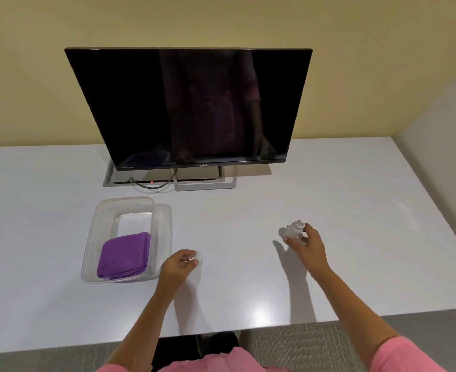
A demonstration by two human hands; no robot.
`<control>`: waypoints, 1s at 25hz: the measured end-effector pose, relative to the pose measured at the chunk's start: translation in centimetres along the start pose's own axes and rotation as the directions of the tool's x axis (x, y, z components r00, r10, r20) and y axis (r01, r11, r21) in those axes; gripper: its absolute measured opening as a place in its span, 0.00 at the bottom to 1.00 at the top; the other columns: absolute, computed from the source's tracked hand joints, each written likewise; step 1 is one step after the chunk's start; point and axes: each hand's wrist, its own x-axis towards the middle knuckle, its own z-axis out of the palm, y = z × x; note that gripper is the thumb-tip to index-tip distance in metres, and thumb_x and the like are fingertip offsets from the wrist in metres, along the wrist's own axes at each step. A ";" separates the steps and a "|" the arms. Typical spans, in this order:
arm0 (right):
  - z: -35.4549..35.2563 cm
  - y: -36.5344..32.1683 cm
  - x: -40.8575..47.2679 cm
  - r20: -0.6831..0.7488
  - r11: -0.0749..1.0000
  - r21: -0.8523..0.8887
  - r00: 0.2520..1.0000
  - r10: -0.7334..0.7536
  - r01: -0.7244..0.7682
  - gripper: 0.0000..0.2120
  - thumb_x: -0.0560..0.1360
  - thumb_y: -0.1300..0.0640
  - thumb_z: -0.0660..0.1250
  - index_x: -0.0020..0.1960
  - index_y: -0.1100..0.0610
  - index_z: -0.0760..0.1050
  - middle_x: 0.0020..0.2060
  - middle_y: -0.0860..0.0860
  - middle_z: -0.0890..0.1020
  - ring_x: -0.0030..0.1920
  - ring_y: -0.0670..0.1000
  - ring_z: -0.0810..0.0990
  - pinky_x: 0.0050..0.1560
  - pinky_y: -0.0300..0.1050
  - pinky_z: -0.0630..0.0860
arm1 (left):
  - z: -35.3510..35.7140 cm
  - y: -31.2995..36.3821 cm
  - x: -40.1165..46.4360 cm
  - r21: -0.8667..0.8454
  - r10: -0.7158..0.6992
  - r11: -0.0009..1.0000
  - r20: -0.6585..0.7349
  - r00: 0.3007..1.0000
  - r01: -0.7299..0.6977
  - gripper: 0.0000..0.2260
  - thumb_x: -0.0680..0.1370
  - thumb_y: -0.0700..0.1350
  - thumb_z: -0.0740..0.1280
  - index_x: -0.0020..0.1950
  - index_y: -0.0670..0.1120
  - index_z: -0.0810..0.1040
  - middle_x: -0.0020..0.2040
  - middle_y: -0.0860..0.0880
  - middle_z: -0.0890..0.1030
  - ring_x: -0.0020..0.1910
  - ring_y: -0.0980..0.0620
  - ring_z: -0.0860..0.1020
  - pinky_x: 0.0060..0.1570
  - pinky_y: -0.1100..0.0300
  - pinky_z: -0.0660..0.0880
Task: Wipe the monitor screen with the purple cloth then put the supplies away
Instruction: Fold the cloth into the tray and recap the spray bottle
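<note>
A dark monitor (189, 103) stands at the back of the white table (248, 210). The folded purple cloth (125, 255) lies in the near end of a clear plastic container (100, 210) at the left. My right hand (306, 247) holds a small white spray bottle (294, 229) above the table, right of centre, its nozzle uncovered and tilted up. My left hand (180, 264) is closed on a small clear cap (198, 256) just right of the container.
The container's lid (166, 229) lies under or beside the container on its right. A cable and a recessed grommet box (141, 181) sit under the monitor by its stand (208, 185). The table's near edge ends above grey carpet (302, 342).
</note>
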 end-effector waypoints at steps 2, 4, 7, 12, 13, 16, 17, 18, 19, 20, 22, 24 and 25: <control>0.4 -0.2 -0.1 -0.007 0.999 0.018 0.999 -0.035 0.035 0.11 0.71 0.53 0.73 0.51 0.42 0.77 0.51 0.46 0.79 0.53 0.50 0.79 0.47 0.41 0.73 | -0.2 0.0 -0.1 0.001 -0.012 1.000 0.024 1.000 0.012 0.07 0.74 0.41 0.71 0.51 0.48 0.80 0.47 0.48 0.82 0.45 0.50 0.80 0.51 0.55 0.76; 0.6 -0.6 -0.2 -0.025 0.998 0.000 0.997 -0.068 0.068 0.09 0.73 0.53 0.71 0.45 0.38 0.76 0.45 0.40 0.80 0.49 0.47 0.81 0.41 0.36 0.70 | -0.2 0.1 -0.3 0.003 -0.023 1.000 0.040 0.999 0.023 0.07 0.74 0.40 0.70 0.50 0.48 0.80 0.45 0.48 0.82 0.44 0.50 0.80 0.51 0.56 0.75; 0.9 -0.8 -0.7 -0.032 0.992 -0.065 0.993 -0.114 0.112 0.07 0.73 0.54 0.70 0.45 0.41 0.77 0.40 0.44 0.83 0.44 0.47 0.81 0.38 0.36 0.72 | -0.3 0.6 -0.5 0.002 -0.037 0.999 0.073 0.997 0.037 0.06 0.74 0.40 0.70 0.49 0.47 0.81 0.44 0.49 0.81 0.44 0.50 0.79 0.49 0.57 0.75; 2.5 -2.4 -3.0 0.190 0.939 -0.131 0.938 -0.290 0.317 0.07 0.74 0.53 0.70 0.49 0.43 0.76 0.41 0.42 0.82 0.41 0.43 0.79 0.38 0.34 0.72 | -0.6 3.0 -0.8 -0.066 -0.057 0.995 0.218 0.974 0.073 0.07 0.77 0.47 0.68 0.51 0.46 0.81 0.43 0.48 0.80 0.40 0.52 0.77 0.41 0.62 0.74; 2.9 -2.9 -3.6 0.255 0.917 -0.150 0.911 -0.325 0.369 0.08 0.74 0.52 0.69 0.53 0.46 0.76 0.42 0.42 0.80 0.41 0.42 0.78 0.39 0.34 0.72 | -0.7 3.6 -1.1 -0.087 -0.045 0.994 0.252 0.967 0.069 0.07 0.78 0.48 0.66 0.51 0.46 0.81 0.42 0.48 0.80 0.40 0.53 0.77 0.42 0.61 0.74; 3.6 -4.2 -5.5 0.449 0.793 -0.254 0.794 -0.411 0.554 0.16 0.76 0.47 0.66 0.62 0.48 0.72 0.45 0.44 0.74 0.40 0.43 0.75 0.38 0.35 0.70 | -1.1 5.3 -1.9 -0.124 0.002 0.992 0.314 0.949 0.038 0.07 0.79 0.48 0.65 0.51 0.50 0.82 0.42 0.51 0.81 0.40 0.54 0.78 0.45 0.59 0.76; 3.7 -4.7 -6.1 0.498 0.729 -0.300 0.753 -0.430 0.615 0.16 0.76 0.46 0.64 0.63 0.47 0.71 0.46 0.44 0.72 0.39 0.44 0.74 0.36 0.36 0.70 | -1.3 5.8 -2.3 -0.130 0.026 0.991 0.324 0.946 0.017 0.07 0.79 0.48 0.65 0.51 0.51 0.83 0.42 0.52 0.82 0.41 0.55 0.79 0.46 0.59 0.77; 3.7 -5.3 -6.6 0.529 0.668 -0.338 0.721 -0.448 0.663 0.17 0.76 0.45 0.63 0.63 0.46 0.70 0.46 0.44 0.71 0.39 0.45 0.73 0.35 0.37 0.70 | -1.4 6.2 -2.6 -0.134 0.051 0.991 0.334 0.941 -0.007 0.07 0.79 0.48 0.65 0.51 0.53 0.83 0.42 0.53 0.82 0.41 0.56 0.79 0.47 0.59 0.77; 3.7 -5.9 -7.0 0.542 0.624 -0.360 0.700 -0.465 0.693 0.17 0.76 0.44 0.62 0.63 0.45 0.70 0.46 0.43 0.71 0.39 0.45 0.73 0.35 0.39 0.71 | -1.5 6.7 -3.0 -0.140 0.078 0.990 0.343 0.936 -0.031 0.07 0.79 0.48 0.65 0.51 0.54 0.82 0.43 0.53 0.83 0.41 0.57 0.79 0.47 0.60 0.77; 3.6 -6.6 -7.4 0.541 0.603 -0.368 0.690 -0.481 0.708 0.17 0.76 0.43 0.62 0.64 0.45 0.70 0.46 0.42 0.71 0.39 0.46 0.74 0.35 0.41 0.73 | -1.6 7.1 -3.3 -0.145 0.104 0.988 0.350 0.931 -0.056 0.07 0.79 0.47 0.65 0.51 0.54 0.82 0.43 0.54 0.83 0.41 0.57 0.80 0.46 0.61 0.78; 3.4 -7.9 -7.9 0.526 0.590 -0.369 0.685 -0.504 0.718 0.17 0.76 0.44 0.62 0.64 0.43 0.69 0.44 0.41 0.71 0.40 0.46 0.75 0.36 0.42 0.74 | -1.6 8.0 -3.9 -0.156 0.146 0.983 0.355 0.923 -0.095 0.07 0.79 0.47 0.65 0.51 0.54 0.82 0.43 0.54 0.83 0.41 0.57 0.79 0.45 0.63 0.77; 3.1 -8.9 -8.1 0.527 0.573 -0.368 0.672 -0.520 0.732 0.17 0.75 0.45 0.63 0.63 0.43 0.70 0.42 0.40 0.71 0.40 0.47 0.75 0.36 0.42 0.73 | -1.6 8.9 -4.4 -0.175 0.178 0.977 0.356 0.917 -0.122 0.06 0.78 0.46 0.66 0.52 0.54 0.82 0.42 0.55 0.83 0.41 0.58 0.79 0.45 0.63 0.76; 3.0 -9.3 -8.3 0.530 0.569 -0.361 0.664 -0.527 0.739 0.17 0.75 0.45 0.63 0.63 0.43 0.71 0.42 0.41 0.71 0.40 0.47 0.75 0.37 0.42 0.73 | -1.6 9.3 -4.6 -0.182 0.193 0.974 0.356 0.914 -0.135 0.06 0.78 0.46 0.66 0.52 0.54 0.82 0.42 0.55 0.82 0.40 0.58 0.79 0.44 0.63 0.76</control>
